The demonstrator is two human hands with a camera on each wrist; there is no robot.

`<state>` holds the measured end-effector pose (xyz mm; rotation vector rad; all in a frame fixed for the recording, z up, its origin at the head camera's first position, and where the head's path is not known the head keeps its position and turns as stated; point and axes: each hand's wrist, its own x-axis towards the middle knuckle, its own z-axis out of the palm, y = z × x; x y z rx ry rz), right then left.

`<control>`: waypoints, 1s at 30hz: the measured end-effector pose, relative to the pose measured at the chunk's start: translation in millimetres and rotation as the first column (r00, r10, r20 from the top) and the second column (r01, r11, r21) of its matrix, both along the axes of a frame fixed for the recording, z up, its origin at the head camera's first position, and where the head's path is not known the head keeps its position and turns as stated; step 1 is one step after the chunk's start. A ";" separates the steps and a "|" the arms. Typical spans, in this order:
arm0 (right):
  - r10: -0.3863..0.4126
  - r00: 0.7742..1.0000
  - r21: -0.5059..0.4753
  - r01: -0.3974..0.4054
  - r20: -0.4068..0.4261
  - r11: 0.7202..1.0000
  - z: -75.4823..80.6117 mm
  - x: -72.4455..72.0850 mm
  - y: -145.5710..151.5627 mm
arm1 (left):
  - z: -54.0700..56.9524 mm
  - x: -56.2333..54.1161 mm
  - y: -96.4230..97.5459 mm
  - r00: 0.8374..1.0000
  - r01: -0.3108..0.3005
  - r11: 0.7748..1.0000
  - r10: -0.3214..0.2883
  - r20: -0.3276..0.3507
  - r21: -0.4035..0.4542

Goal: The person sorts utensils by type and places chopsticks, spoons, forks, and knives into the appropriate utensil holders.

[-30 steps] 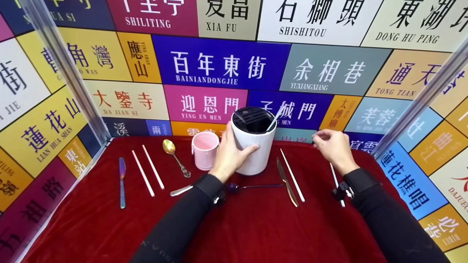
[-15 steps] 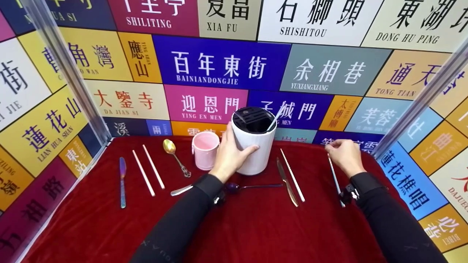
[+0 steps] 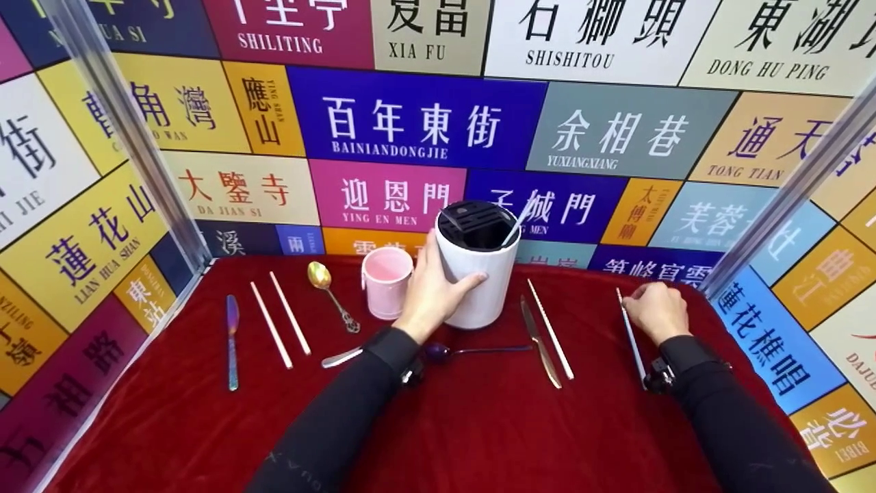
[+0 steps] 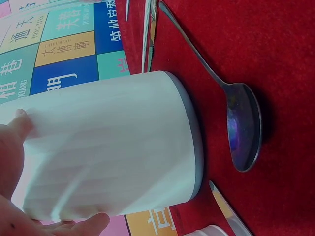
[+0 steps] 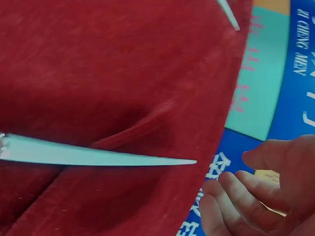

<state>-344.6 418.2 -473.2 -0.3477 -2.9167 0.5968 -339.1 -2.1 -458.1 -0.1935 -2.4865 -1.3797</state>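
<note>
A white cylindrical utensil holder [image 3: 482,294] with a black slotted top stands upright near the back of the red cloth. My left hand [image 3: 436,291] grips its side, thumb across the front and fingers round the far side; the left wrist view shows the thumb [image 4: 22,120] on the white wall. A pale chopstick [image 3: 517,224] leans out of the slots. At the right, my right hand [image 3: 658,311] hovers beside the upper end of a pale blue-white chopstick [image 3: 632,340]. In the right wrist view its loosely bent fingers [image 5: 231,196] are apart from that chopstick [image 5: 98,151].
A pink cup [image 3: 385,287] stands left of the holder. In front lies a dark purple spoon [image 3: 440,352]. Right of it are a gold knife [image 3: 540,346] and a chopstick [image 3: 551,332]. Further left lie a gold spoon [image 3: 333,296], two chopsticks, a blue-purple knife [image 3: 232,342] and another knife [image 3: 341,357].
My right hand has moved right and nearer to me, to beside the chopstick at the right. The left hand keeps its grip on the utensil holder, which has not moved.
</note>
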 end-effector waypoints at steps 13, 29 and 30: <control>0.011 0.988 0.026 -0.015 0.152 1.000 -22.9 3.5 7.2 | -1.5 -0.1 0.2 1.000 -0.001 1.000 0.001 -0.018 0.005; -0.004 0.992 0.034 -0.001 0.128 0.999 -35.8 3.7 9.8 | -2.5 -2.5 0.3 1.000 -0.001 1.000 0.001 -0.017 -0.006; -0.006 0.992 0.031 0.002 0.126 1.000 -36.1 3.7 10.0 | -2.4 -2.5 0.3 1.000 -0.001 1.000 0.001 -0.016 -0.005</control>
